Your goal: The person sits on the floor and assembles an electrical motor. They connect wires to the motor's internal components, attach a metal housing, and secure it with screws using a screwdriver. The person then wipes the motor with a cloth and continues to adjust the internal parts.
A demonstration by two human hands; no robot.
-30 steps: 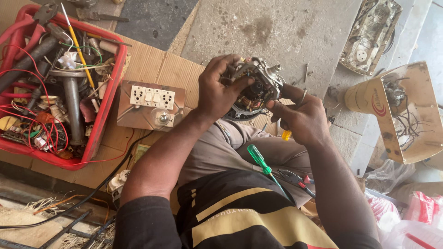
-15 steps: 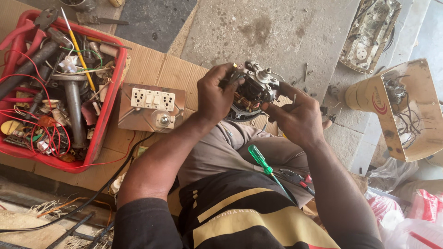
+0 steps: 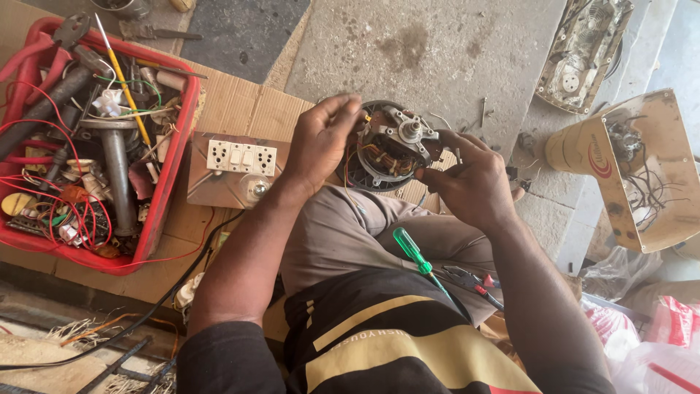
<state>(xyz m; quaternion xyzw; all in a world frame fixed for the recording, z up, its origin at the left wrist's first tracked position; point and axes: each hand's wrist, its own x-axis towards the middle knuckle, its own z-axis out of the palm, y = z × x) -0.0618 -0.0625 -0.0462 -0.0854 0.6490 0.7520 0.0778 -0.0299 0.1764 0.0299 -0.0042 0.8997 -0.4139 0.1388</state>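
A: Quick pass. Hands?
B: Left hand (image 3: 321,146) wraps the left side of a small electric motor (image 3: 390,146), fingers curled over its rim, so closed on it. Right hand (image 3: 474,179) holds the motor's right side, thumb and fingers pinched at the casing. Motor sits centre frame, just above the person's knees, shaft end facing cam, copper windings visible.
A: Surface?
B: Flattened brown cardboard (image 3: 240,109) on the ground, centre-left. Beyond it, rough grey concrete slab (image 3: 437,51) w/ stains, top centre. Dark patch of floor (image 3: 240,33) upper left-centre.
A: On the cardboard?
B: Switch board (image 3: 240,168) w/ white sockets + switches and a round knob, just left of the left wrist. Black cable (image 3: 182,281) runs from it toward lower left.
A: Left edge?
B: Red plastic crate (image 3: 171,175), upper left, full of red wires, metal pipe, pliers, yellow-handled screwdriver, misc parts.
A: Right side?
B: Tan open housing (image 3: 642,168) w/ loose wires inside, right edge. Another opened socket unit (image 3: 583,51) top right on the slab. Plastic bags (image 3: 642,343) lower right.
A: Lap?
B: Green-handled screwdriver (image 3: 412,252) lying on the thigh; pliers w/ red-black grips (image 3: 474,281) just beside it. Lower left: frayed wire ends, metal bars, can't tell more.
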